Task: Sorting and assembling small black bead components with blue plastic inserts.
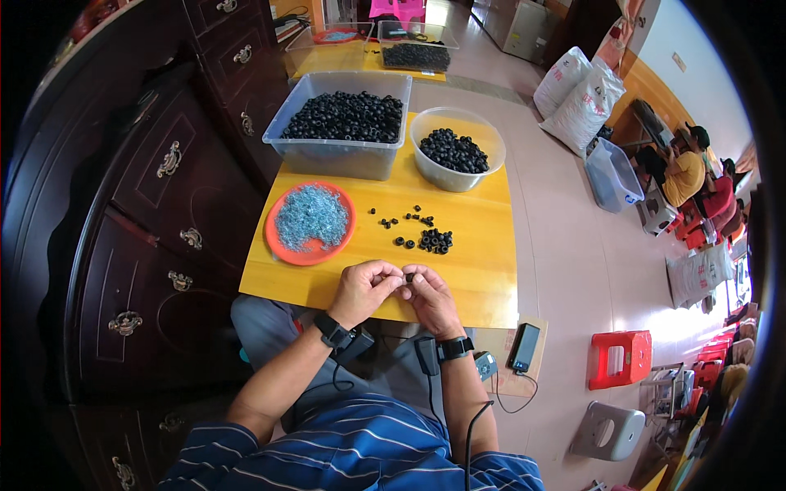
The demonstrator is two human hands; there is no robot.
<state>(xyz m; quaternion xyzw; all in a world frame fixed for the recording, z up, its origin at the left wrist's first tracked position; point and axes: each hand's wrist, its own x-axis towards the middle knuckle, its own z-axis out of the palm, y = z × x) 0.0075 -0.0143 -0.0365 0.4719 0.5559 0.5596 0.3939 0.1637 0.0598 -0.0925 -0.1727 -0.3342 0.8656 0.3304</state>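
Observation:
My left hand (pixel 366 288) and my right hand (pixel 428 293) meet at the near edge of the yellow table (pixel 475 245). Their fingertips pinch one small black ring part (pixel 408 278) between them. Just beyond lies a loose cluster of black rings (pixel 434 240), with a few more scattered farther back (pixel 399 218). An orange plate (pixel 286 245) heaped with thin silvery-blue wire pieces (pixel 311 216) sits to the left of my hands.
A rectangular clear bin (pixel 337 154) and a round clear bowl (pixel 458 173) full of black rings stand at the table's far side. A dark wooden cabinet (pixel 147 213) is at left. A phone (pixel 525 347), a red stool (pixel 620 358) and white sacks (pixel 577 94) are at right.

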